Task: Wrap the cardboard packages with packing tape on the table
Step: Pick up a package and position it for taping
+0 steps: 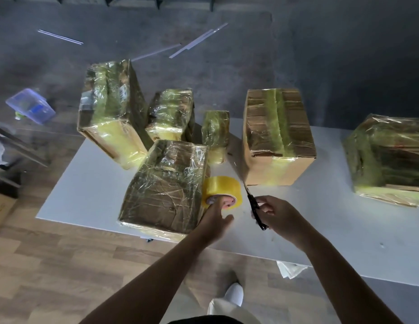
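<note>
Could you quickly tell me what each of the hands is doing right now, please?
Left hand: fingers at the core of the tape roll; a firm grip cannot be told.
Right hand: closed round the scissors.

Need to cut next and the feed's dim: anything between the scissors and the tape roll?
Nothing visible. The scissors in the right hand are just right of the roll, with only bare table between. The left hand touches the roll's near face; the roll stands right beside the nearest package.
</note>
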Motion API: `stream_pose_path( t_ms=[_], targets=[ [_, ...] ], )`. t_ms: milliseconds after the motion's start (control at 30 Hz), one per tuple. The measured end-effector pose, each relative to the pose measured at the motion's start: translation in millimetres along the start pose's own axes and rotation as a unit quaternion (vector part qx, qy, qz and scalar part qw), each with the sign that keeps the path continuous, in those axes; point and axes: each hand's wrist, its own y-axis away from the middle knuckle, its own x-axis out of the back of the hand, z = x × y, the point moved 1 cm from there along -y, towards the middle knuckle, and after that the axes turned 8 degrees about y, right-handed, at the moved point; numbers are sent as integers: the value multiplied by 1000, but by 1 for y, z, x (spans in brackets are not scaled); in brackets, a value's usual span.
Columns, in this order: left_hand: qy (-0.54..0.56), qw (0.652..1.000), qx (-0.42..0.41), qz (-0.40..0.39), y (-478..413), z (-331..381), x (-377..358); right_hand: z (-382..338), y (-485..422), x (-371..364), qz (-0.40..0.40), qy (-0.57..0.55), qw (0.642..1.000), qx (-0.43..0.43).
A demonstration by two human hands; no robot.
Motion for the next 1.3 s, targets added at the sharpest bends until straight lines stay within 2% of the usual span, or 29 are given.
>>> stream_pose_path(
  t_ms=[200,333,400,433,500,567,667,767,867,933,1000,1033,1100,1167,1200,1233,1300],
  targets=[
    [-1,999,26,-29,3,4,2,-14,-6,-4,30,-3,999,28],
    [-93,994,30,-53,8,5,-3,-12,-13,-14,59,7,998,34],
    [-99,993,29,-58,17,15,-5,-14,-13,-18,59,12,998,37],
    [-67,995,43,-52,22,21,-6,-15,-12,-20,55,4,998,38],
    [75,994,81,-23,33,37,-5,-19,-10,-24,57,-24,997,44],
    [197,973,118,0,38,47,1,-25,-9,-27,66,-33,995,63],
    [192,974,107,46,38,60,20,-38,-8,-32,79,-24,991,102],
    [187,977,98,10,36,75,35,-53,-6,-37,76,-10,986,145],
    [117,990,79,-2,37,81,45,-64,-7,-46,91,21,974,208],
    [98,993,58,16,42,75,57,-68,-9,-46,88,-4,977,193],
    [7,999,-19,47,48,63,78,-66,-14,-43,91,-28,981,168],
    [-74,994,-63,51,50,54,90,-62,-17,-40,102,-28,982,155],
    [-267,957,-115,-9,55,34,109,-52,-23,-36,134,0,983,124],
    [-442,875,-182,-73,56,14,116,-44,-29,-36,164,58,980,99],
    [-491,842,-207,-85,55,7,116,-42,-31,-38,173,91,976,93],
    [-509,827,-222,-85,55,3,116,-40,-33,-40,180,124,972,90],
    [-485,835,-254,-61,54,-2,114,-41,-34,-44,188,185,961,77]
  ],
)
